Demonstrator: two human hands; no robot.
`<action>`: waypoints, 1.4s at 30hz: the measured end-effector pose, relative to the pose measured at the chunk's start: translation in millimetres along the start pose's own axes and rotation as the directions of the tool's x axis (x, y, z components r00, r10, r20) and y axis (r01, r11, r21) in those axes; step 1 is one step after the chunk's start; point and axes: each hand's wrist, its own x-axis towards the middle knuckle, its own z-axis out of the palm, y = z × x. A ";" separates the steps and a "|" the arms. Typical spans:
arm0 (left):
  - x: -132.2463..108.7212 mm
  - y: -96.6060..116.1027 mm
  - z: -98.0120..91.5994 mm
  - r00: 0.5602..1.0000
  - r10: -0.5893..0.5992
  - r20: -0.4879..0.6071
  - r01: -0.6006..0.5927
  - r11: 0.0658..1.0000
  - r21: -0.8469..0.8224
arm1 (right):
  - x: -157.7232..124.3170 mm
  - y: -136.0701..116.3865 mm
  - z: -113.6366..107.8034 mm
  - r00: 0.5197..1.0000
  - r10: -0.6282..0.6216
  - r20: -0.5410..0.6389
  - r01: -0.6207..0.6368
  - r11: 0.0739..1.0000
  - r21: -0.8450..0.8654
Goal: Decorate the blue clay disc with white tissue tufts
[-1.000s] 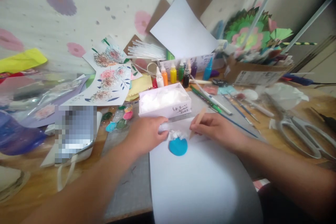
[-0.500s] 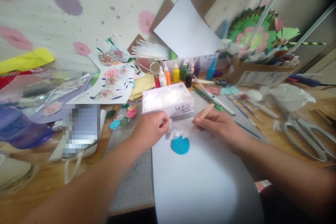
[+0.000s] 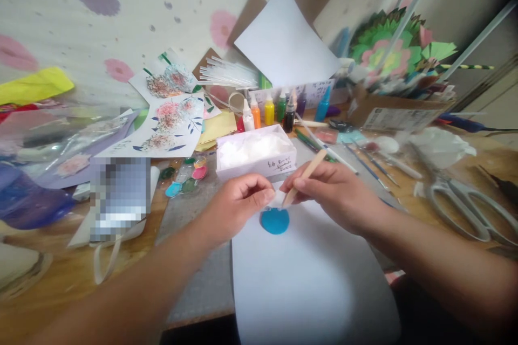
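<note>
On a sheet of white paper [image 3: 299, 275] lies a round, flat blue patch [image 3: 275, 222], with white fluffy bits along its top edge, partly behind my fingers. My left hand [image 3: 246, 199] is closed in a pinch on a small tuft of white cotton [image 3: 277, 198] just above the blue patch. Between the fingers of my right hand [image 3: 329, 188] is a wooden craft stick [image 3: 309, 172], slanted, its lower tip beside the tuft. A white box [image 3: 279, 164] filled with white cotton-like stuff stands right behind my hands.
Small paint bottles [image 3: 269, 110] line up behind the box. Paint pots [image 3: 188, 186] sit left of it. Brushes [image 3: 376, 164] and large scissors [image 3: 457, 205] lie on the right. Flower pictures [image 3: 170, 124] lean at the back left. A grey mat [image 3: 194, 275] is under the paper.
My hands have come together over the top of the blue patch. The craft stick has moved left, close to my left fingertips. The whole view has shifted slightly.
</note>
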 end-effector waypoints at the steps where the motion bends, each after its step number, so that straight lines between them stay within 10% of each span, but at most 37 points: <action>1: -1.0 -0.7 -0.8 0.998 0.058 -0.016 -0.055 0.992 0.115 | 0.1 -0.3 -1.4 0.999 0.028 -0.023 -0.028 0.999 0.015; 9: -0.4 -11.7 3.6 0.822 0.535 0.195 -0.566 0.729 0.386 | -4.9 -4.0 -10.0 0.982 0.170 -0.078 -0.162 0.982 0.099; 27: 8.3 -19.3 16.5 0.896 0.400 0.193 -0.436 0.705 0.559 | -6.2 9.3 -5.4 0.949 0.171 -0.266 -0.244 0.931 -0.273; 42: 12.3 -23.9 19.3 0.907 0.383 0.174 -0.411 0.717 0.563 | -5.7 18.1 -0.8 0.985 -0.124 -0.121 0.043 0.851 -0.523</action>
